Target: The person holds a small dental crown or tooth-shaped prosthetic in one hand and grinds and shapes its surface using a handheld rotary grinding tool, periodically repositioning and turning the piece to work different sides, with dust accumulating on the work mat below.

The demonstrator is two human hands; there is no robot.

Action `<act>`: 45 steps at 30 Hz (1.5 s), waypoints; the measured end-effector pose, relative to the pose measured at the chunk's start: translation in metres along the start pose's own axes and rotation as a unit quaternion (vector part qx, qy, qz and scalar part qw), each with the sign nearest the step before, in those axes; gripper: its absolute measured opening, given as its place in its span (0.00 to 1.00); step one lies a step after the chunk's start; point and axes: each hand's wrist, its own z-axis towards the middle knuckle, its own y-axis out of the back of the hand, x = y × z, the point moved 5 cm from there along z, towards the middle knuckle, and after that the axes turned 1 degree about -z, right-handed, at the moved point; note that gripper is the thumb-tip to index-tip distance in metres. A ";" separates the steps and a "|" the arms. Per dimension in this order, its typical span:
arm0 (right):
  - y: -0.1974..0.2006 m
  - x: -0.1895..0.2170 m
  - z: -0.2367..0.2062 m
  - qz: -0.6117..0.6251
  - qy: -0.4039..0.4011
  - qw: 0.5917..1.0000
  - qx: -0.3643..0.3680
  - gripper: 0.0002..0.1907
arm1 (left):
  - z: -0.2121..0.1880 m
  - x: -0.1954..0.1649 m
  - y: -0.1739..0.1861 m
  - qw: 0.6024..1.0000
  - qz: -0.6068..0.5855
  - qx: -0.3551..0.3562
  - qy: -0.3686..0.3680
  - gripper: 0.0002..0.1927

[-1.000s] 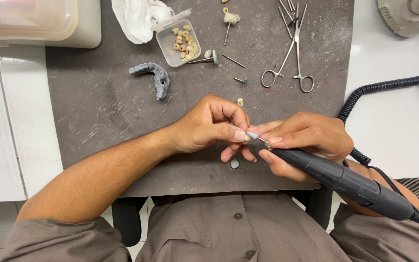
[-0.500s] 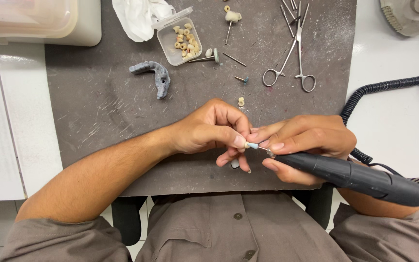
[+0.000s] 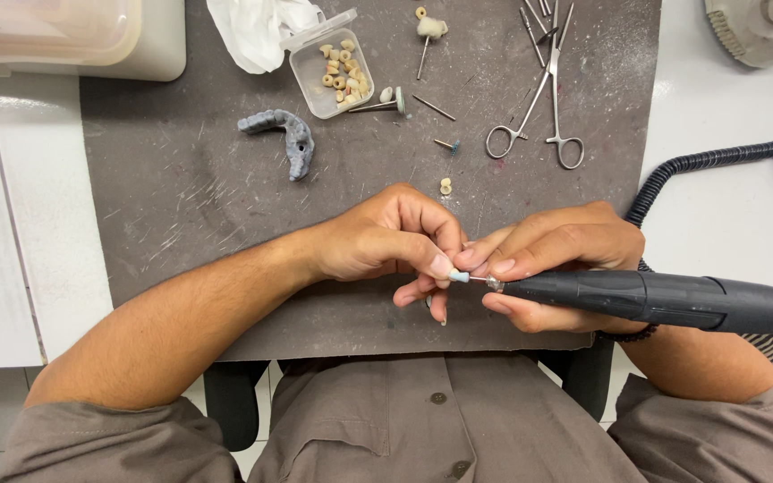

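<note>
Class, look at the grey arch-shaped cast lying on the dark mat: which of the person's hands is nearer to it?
Left. The left hand lies just below and right of the grey cast; the right hand, gripping the black handpiece, is farther right.

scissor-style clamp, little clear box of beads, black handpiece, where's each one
scissor-style clamp (image 3: 543, 98), head view, on the crossing shanks
clear box of beads (image 3: 330, 72), head view, on its open tray
black handpiece (image 3: 664, 300), head view, on the barrel beside the right hand (image 3: 556, 259)

Small clear plastic box, lid open, top centre of mat w/ beige beads
</note>
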 end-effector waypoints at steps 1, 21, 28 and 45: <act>0.000 0.000 0.000 -0.005 0.003 1.000 0.002 0.19 | 0.000 0.000 0.000 1.000 0.002 0.000 -0.002 0.06; 0.000 0.002 0.001 -0.022 0.003 1.000 0.013 0.18 | 0.000 0.001 0.002 1.000 0.001 0.001 -0.017 0.06; 0.000 0.002 0.003 -0.045 -0.006 0.999 0.012 0.16 | -0.001 0.002 0.003 1.000 -0.001 0.003 -0.018 0.06; 0.014 -0.020 -0.008 -0.024 -0.060 0.981 -0.180 0.12 | -0.025 -0.035 -0.051 0.563 0.658 -0.149 -0.478 0.08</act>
